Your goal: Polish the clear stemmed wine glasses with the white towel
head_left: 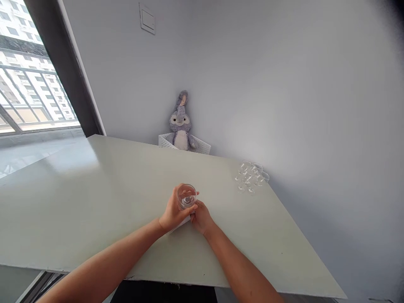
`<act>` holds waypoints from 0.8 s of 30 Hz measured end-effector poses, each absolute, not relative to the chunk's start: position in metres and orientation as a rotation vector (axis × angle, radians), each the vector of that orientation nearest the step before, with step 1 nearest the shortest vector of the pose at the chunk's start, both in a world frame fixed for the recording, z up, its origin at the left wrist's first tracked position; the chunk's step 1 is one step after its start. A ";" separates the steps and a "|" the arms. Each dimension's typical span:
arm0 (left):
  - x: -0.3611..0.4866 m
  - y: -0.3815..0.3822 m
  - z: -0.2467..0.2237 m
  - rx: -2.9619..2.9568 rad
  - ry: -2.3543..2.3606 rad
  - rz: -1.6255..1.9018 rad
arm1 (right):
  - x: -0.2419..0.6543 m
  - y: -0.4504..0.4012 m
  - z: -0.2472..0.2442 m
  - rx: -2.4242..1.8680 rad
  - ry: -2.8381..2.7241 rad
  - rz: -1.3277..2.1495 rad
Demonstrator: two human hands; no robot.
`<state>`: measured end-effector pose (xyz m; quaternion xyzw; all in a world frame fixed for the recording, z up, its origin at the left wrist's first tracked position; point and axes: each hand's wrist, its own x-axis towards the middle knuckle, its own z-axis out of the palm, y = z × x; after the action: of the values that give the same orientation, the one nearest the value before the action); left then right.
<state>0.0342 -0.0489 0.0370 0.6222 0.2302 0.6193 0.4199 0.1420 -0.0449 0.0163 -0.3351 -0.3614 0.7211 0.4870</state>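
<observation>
A clear stemmed glass (187,197) is held above the table, its round mouth tilted up toward me. My left hand (175,212) wraps around the bowl, with the thumb on the near side and the fingers behind. Just below and to the right, my right hand (200,218) is closed at the lower part of the glass; its fingertips and the stem are mostly hidden. Under my hands a white flat item (180,224) shows in part, and I cannot make out what it is.
Several small stemmed glasses (249,174) stand grouped near the right edge of the pale table (132,181), close to the wall. Beyond the far edge, a grey plush rabbit (181,126) sits in a white perforated basket (203,146). A window with a railing is at left.
</observation>
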 end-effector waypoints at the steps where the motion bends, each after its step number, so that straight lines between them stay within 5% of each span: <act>1: 0.034 -0.049 0.036 1.613 0.563 1.568 | 0.142 -0.045 0.016 -0.861 -0.929 1.722; 13: 0.013 -0.033 0.051 1.302 0.790 1.726 | 0.163 -0.050 0.032 -1.037 -1.627 1.585; 18: 0.004 -0.025 0.051 1.316 0.893 1.846 | 0.168 -0.054 0.036 -1.171 -2.280 0.827; 24: 0.020 -0.034 0.033 1.843 0.874 1.705 | 0.172 -0.046 0.030 -1.225 -2.026 0.191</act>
<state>0.0201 -0.0344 0.0328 0.6732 0.3191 0.6228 0.2390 0.1716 -0.0460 0.0296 -0.4785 -0.7910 0.0746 0.3739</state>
